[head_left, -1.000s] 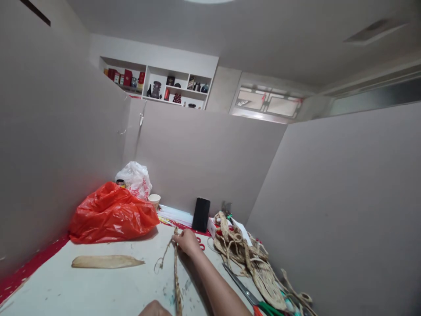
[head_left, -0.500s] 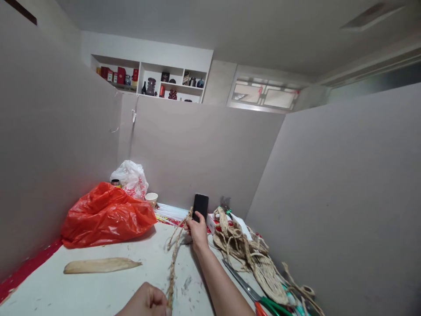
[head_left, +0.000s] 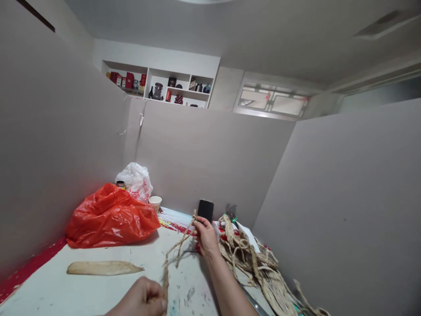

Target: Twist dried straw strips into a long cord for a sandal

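Note:
A thin twisted straw-coloured cord point(head_left: 166, 267) runs between my hands above the white tabletop point(head_left: 108, 298). My right hand point(head_left: 205, 235) pinches its knotted upper end, from which a shorter strand also hangs. Near the bottom edge, my left hand point(head_left: 146, 298) is closed on the lower part of the cord. A flat pale husk strip point(head_left: 105, 267) lies at the left. To the right of my right arm is a tangled heap of braided cord point(head_left: 263, 267), partly covering scissors point(head_left: 253, 300).
At the left sits a red plastic bag point(head_left: 113, 219), with a white bag point(head_left: 134, 180) and a paper cup point(head_left: 155, 202) behind it. A black phone point(head_left: 205, 210) leans against the back partition point(head_left: 204, 153). Grey partitions rise on both sides.
The cord now bows more to the left between my hands, and its short strand hangs closer to my right hand. The camera view has shifted slightly, moving the surroundings right and down.

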A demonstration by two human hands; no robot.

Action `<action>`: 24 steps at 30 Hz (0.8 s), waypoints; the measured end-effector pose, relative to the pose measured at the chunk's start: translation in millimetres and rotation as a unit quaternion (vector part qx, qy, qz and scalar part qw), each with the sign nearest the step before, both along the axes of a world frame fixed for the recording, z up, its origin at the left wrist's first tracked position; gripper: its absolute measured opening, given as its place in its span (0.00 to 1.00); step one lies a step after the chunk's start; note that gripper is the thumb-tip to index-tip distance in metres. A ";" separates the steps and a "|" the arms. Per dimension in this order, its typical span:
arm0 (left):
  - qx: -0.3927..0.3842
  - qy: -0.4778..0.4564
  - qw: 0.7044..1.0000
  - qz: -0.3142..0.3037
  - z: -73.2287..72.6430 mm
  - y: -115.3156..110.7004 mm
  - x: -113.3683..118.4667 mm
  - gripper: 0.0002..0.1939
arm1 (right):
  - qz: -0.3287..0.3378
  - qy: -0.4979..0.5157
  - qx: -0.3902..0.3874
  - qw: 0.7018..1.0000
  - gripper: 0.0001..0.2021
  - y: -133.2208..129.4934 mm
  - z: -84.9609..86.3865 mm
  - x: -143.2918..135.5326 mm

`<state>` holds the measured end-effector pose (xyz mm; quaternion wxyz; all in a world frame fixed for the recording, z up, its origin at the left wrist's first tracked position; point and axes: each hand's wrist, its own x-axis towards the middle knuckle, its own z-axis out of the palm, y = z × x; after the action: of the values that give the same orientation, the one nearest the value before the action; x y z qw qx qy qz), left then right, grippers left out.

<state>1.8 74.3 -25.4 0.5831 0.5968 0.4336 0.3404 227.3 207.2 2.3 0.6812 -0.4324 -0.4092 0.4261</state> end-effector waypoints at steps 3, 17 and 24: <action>0.059 -0.040 0.996 0.061 24.0 15.7 -10.5 0.15 | 0.057 -0.013 -0.008 0.998 0.17 -9.1 11.6 -4.7; 0.190 -0.095 0.964 0.163 64.8 37.1 -31.3 0.17 | 0.205 -0.289 0.102 0.929 0.02 -69.2 33.3 -95.8; 0.005 -0.161 0.973 0.164 54.3 42.3 -25.0 0.21 | 0.113 -0.371 0.185 0.903 0.03 -71.9 25.4 -103.6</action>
<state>-23.2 116.7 28.9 0.5786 0.4573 0.4244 0.5254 123.6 135.3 27.7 0.4955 -0.3760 -0.7498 0.2255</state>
